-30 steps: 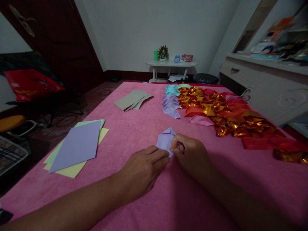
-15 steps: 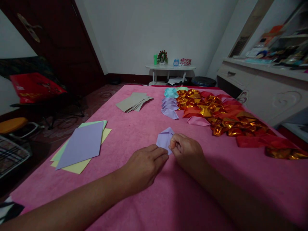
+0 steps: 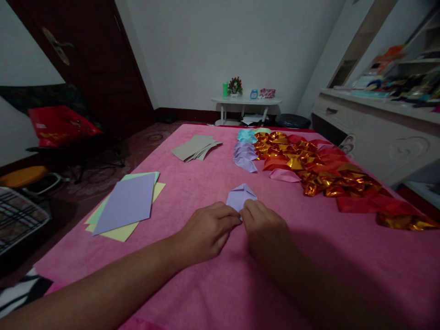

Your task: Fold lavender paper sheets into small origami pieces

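Note:
A small folded lilac paper (image 3: 240,196) lies on the pink table cover (image 3: 213,284) in front of me. My left hand (image 3: 205,230) presses its fingertips together on the paper's near edge. My right hand (image 3: 264,229) meets it there, fingers curled and pinching the same near edge. The paper's near part is hidden under both sets of fingers.
A stack of flat lilac, green and yellow sheets (image 3: 125,204) lies at left. Grey sheets (image 3: 195,147) sit further back. Folded lilac and blue pieces (image 3: 244,156) and a pile of gold and red foil pieces (image 3: 319,169) spread to the right. A white cabinet (image 3: 385,133) stands at right.
My right hand has turned palm-down and slid left to meet the left fingertips at the paper's near edge. The view has shifted slightly.

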Demonstrator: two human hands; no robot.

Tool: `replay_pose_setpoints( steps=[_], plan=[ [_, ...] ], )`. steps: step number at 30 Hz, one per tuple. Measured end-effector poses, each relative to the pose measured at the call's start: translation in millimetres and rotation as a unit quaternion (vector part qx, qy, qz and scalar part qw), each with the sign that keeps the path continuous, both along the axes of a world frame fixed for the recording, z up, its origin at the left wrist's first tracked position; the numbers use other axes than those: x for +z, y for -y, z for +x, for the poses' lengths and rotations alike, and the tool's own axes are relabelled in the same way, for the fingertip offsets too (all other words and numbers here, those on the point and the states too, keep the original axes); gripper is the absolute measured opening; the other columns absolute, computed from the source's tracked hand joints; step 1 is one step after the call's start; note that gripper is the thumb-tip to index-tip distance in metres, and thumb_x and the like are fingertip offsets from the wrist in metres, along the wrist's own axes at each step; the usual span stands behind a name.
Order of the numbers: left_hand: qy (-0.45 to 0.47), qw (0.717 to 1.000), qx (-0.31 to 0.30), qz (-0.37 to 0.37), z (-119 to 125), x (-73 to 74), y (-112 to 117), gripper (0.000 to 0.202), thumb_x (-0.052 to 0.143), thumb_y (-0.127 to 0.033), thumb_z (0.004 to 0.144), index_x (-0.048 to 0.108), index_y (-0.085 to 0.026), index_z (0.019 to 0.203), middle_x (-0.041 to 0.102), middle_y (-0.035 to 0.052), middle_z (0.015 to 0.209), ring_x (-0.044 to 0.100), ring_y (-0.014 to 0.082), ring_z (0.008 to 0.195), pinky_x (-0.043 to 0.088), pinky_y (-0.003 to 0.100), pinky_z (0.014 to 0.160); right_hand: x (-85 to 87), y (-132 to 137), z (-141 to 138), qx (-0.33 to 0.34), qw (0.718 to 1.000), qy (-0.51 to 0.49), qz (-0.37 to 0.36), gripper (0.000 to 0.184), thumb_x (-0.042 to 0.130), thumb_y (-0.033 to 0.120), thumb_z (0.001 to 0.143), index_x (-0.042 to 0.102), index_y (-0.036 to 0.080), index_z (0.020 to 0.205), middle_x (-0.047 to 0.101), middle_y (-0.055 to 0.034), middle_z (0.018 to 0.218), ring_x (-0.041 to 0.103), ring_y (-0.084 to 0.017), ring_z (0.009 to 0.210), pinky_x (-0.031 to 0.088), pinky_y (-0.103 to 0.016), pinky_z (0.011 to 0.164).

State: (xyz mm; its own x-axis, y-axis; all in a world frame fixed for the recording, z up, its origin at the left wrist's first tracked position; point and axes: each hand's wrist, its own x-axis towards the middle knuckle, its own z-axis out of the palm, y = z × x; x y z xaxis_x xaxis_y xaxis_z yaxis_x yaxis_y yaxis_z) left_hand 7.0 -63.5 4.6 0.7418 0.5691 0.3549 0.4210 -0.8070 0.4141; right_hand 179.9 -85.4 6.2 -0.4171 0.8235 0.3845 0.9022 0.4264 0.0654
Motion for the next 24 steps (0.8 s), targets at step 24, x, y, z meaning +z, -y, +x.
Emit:
replay_pose_setpoints(
  steps=[24],
  plan=[
    [0.014, 0.999, -0.042, 0.006, -7, 8.1, 2, 0.037, 0.065, -0.029, 0.076, 0.063, -0.021, 0.112, 0.064, 0.0062, 0.108, 0.055, 0.0215, 0.099, 0.039, 0.039, 0.089, -4.8, -16, 68, 0.294, 0.911, -0.242, -0.156, 0.025, 0.047, 0.004, 0.085, 0.065, 0.018, 0.095, 0.06, -0.0064, 0.093, 0.055, -0.014, 0.088, 0.044, -0.026, 0.076]
  ],
)
